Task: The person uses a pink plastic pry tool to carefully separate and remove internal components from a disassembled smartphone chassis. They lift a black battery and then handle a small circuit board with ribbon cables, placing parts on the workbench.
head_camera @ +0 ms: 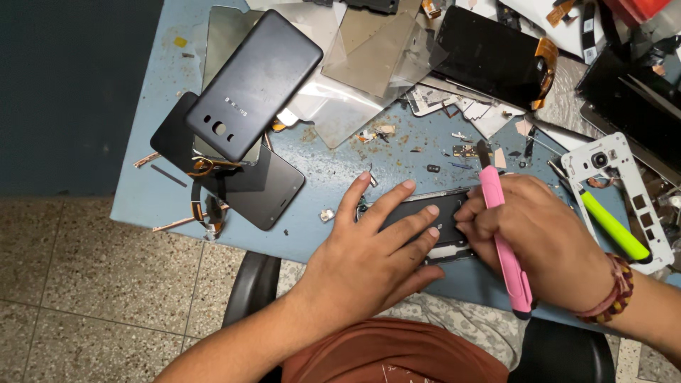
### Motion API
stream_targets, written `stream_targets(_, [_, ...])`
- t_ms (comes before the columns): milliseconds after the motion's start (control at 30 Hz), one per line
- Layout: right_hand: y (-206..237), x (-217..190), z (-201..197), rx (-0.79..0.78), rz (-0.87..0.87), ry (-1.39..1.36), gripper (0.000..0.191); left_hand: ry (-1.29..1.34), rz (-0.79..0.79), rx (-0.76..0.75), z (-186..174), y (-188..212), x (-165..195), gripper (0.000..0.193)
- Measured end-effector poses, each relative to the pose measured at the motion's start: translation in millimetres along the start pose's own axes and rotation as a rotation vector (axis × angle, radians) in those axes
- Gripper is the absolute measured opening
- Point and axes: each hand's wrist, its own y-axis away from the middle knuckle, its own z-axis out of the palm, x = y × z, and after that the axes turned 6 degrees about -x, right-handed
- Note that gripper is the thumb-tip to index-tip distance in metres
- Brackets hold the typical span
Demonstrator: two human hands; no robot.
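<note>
Head view looks straight down on a cluttered blue bench [333,170], and I take the dark phone body [425,216] near the front edge as my landmark. My left hand [369,248] lies flat on that phone body, fingers [397,198] spread apart and pressing it down, gripping nothing. My right hand [535,237] sits just right of the phone body, fingers clamped around a pink-handled tool [505,245]; the tool's dark tip pokes up beyond the phone body's far right corner, and its pink handle runs back toward me over the bench edge. I see a beaded bracelet [613,291] on the right wrist.

Further right of the phone body lies a white phone frame [624,188] with a yellow-green tool [613,227] across it. Well to the upper left of the phone body, a dark grey back cover [254,81] rests outer face up on a black screen panel [266,191] with orange flex cables [206,170] curling beside it. Beyond the phone body, clear film sheets [355,78] and another black screen [489,57] pile up among small scraps.
</note>
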Motion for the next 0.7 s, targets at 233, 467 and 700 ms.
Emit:
stream_targets(233, [-3.6, -9.2, -0.4, 0.072, 0.051, 0.068, 0.027, -0.007, 0.003, -0.005, 0.2, 0.1, -0.7, 0.042])
stream_targets(467, [4.5, -5.6, -10.4, -0.077, -0.083, 0.174, 0.014, -0.009, 0.003, -0.004, -0.9, 0.0, -0.1, 0.042])
stream_targets(700, [13.5, 8.1, -11.5, -0.098, -0.027, 0.040, 0.018, -0.009, 0.003, 0.001, -2.1, -0.9, -0.2, 0.042])
